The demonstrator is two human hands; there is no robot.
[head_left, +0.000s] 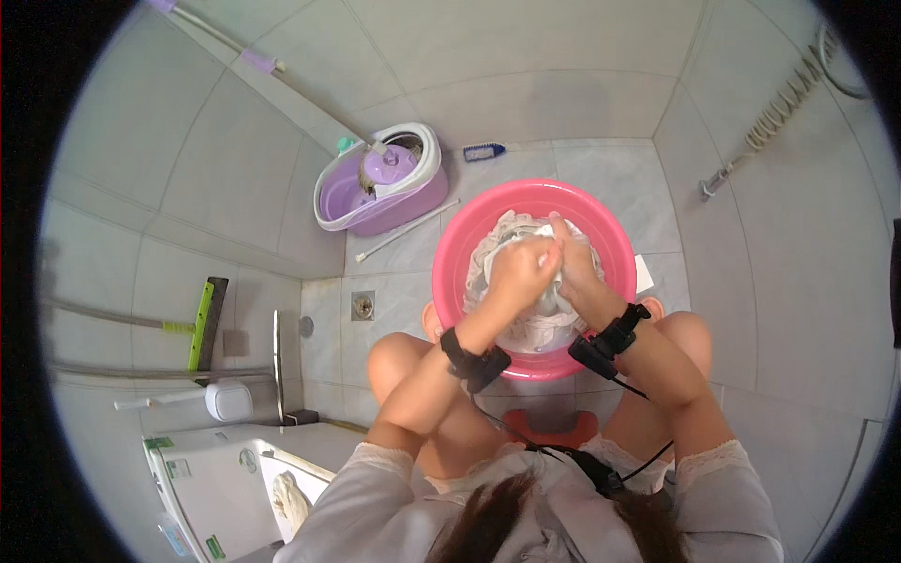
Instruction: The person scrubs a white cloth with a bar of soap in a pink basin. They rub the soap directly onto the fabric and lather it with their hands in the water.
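Observation:
A round pink basin (453, 244) sits on the floor between my knees, with pale wet cloth (500, 235) heaped in it. My left hand (522, 272) is closed in a fist over the basin, gripping part of the white cloth. Right beside it, my right hand (578, 263) is closed round the same cloth, its thumb pointing away from me. The two hands press together, and a fold of the cloth shows between and below them. My fingers hide most of the gripped part. Both wrists carry black strapped devices.
A purple mop bucket (399, 211) with a mop stands at the far left, a white stick (408, 230) beside it. A blue brush (483, 152) lies by the back wall. A green squeegee (202, 327) leans left, above a white washing machine (211, 483). A floor drain (363, 305) lies left of the basin.

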